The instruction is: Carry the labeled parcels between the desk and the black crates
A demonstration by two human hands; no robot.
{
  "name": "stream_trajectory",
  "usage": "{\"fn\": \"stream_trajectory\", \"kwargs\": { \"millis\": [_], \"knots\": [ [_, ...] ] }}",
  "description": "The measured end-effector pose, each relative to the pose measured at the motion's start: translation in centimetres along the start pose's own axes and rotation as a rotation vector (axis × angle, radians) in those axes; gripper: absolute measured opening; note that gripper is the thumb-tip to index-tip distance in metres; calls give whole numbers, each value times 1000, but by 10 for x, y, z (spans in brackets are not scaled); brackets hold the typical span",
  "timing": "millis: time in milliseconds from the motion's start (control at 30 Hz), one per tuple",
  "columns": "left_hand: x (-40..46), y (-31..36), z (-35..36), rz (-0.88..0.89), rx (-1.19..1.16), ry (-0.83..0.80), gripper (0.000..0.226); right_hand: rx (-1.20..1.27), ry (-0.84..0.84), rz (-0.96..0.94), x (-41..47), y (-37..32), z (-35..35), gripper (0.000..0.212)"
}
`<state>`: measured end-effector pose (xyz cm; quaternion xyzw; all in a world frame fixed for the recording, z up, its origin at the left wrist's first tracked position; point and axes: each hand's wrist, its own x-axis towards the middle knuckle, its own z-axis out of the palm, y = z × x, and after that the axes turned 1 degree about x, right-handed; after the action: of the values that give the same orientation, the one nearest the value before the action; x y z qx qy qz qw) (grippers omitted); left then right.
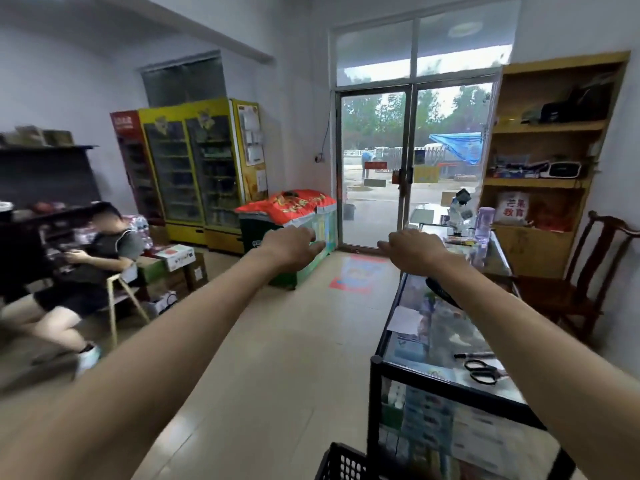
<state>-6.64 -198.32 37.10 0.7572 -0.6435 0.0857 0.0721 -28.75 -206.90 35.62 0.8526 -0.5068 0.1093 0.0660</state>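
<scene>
I see the room wide from here: the glass door (412,164) far ahead, yellow drink fridges (194,168) far left, a wooden shelf (550,150) far right. A person sits on a chair (117,292) at the left, near stacked boxes (173,268). Along my right runs the glass counter (450,341), and the corner of a black crate (343,462) shows at the near bottom edge, just beside the counter's near end. On the counter lie scissors (481,372), a marker (474,355) and a slip of paper (405,320).

Both arms reach straight out. My left hand (291,244) is spread with fingers loosely straight, holding nothing; my right hand (412,249) hangs relaxed, fingers drooping, also empty. No labeled parcel shows anywhere I can make out, neither on the counter nor in the visible bit of crate; what the crate holds is hidden.

My worry: with my view up at the door, the crate sits right at my feet, so I could kick or trip on it, or sweep my right arm into the scissors
</scene>
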Motion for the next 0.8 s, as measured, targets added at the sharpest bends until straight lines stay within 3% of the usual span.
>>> {"fn": "stream_trajectory", "kwargs": {
  "millis": [200,433,633,800],
  "knots": [
    [-80,-95,-27,-258,38,17,44,158,46,-285,13,-128,2,43],
    [-233,-236,-71,-629,135,45,45,269,91,-648,-8,-339,-22,44],
    [-415,-328,-122,-933,226,135,45,333,83,-1023,-85,-540,-57,37],
    [-578,-367,-153,-1186,327,162,43,514,50,-1264,-195,-691,-84,46]
  ]
}}
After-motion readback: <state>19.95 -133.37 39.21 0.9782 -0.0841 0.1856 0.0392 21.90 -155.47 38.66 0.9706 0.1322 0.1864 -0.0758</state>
